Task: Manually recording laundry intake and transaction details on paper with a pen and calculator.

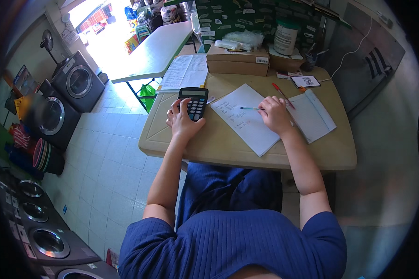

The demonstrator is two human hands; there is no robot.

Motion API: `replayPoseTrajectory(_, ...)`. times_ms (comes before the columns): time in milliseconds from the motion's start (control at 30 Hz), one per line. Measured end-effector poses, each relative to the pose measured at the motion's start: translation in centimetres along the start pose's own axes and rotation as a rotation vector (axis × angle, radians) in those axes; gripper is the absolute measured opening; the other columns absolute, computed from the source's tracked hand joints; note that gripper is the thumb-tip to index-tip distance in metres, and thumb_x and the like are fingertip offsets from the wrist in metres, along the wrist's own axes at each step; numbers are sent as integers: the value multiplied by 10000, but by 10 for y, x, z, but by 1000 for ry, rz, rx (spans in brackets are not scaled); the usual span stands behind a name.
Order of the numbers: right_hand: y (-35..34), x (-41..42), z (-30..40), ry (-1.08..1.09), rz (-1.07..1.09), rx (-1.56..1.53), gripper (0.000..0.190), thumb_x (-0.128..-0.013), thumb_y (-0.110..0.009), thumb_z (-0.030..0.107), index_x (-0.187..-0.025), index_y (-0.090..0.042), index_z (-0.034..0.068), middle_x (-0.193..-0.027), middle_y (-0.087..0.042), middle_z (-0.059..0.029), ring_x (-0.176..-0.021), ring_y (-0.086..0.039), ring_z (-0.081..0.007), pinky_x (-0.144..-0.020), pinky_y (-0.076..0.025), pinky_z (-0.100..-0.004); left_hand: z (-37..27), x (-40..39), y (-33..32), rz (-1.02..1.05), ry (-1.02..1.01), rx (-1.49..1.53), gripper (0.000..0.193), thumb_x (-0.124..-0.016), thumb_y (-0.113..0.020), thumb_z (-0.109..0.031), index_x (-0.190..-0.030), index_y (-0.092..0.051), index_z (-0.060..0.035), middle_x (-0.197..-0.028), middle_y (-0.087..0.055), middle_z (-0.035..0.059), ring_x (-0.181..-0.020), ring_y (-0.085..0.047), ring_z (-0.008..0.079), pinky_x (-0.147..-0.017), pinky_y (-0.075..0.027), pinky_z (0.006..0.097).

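My left hand (184,120) rests over the left side of a black desk calculator (197,104), fingertips on or just above its keys. In my right hand (275,114) is a slim pen (251,108), its end pointing left over a white sheet of paper (255,129) that bears handwriting. My right wrist lies near the sheet's right edge. To the right of that hand are a red pen (278,90) and an open notebook (312,115); the pen's lower end reaches the notebook's edge.
Cardboard boxes (237,64), a white tub with a green lid (285,38) and a phone (305,82) on a cable stand along the tan table's (167,139) back. Written sheets (185,71) lie at back left. A white table (160,45) stands beyond; washing machines (78,82) line the left.
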State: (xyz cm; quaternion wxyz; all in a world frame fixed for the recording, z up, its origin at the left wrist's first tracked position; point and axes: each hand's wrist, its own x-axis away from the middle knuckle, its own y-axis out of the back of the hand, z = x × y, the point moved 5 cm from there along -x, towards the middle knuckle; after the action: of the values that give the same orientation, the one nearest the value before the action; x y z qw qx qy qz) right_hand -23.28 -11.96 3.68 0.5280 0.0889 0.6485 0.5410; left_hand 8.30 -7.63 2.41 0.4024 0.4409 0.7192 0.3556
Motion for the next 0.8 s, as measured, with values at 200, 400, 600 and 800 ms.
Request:
replayPoseTrajectory(200,4,2,-18,-79,28,0,122,-814,-760,185,-908,-717,121,-965,-659,-34,-1018,-599,-243,-913,-404,-429,-41,20,5,-215,-37,250,824,-615,-808,-322,-1367,-476,-257,-1448,-366,97,-1355,-305,406,-1113,-275,565)
replayPoseTrajectory(400,8,-1,-18,-74,10,-98,203,-791,-777,213,-958,-705,123,-1007,-675,-43,-1053,-607,-259,-904,-428,-429,-80,44,-15,-172,-229,283,846,-607,-832,-349,-1371,-493,-222,-1430,-404,129,-1361,-342,371,-1111,-284,547)
replayPoseTrajectory(600,13,5,-37,-190,-34,-226,179,-805,-764,195,-947,-692,112,-1007,-677,-56,-1037,-617,-270,-904,-433,-426,-100,61,-28,-9,-332,208,823,-664,-812,-529,-1379,-521,-241,-1487,-364,142,-1400,-291,418,-1128,-217,576)
replayPoseTrajectory(800,15,3,-36,-210,-27,-229,129,-841,-736,163,-931,-681,89,-1001,-672,-62,-1030,-612,-283,-900,-432,-432,-90,69,-27,-29,-391,247,746,-738,-779,-542,-1359,-548,-199,-1479,-405,138,-1403,-334,376,-1133,-239,533)
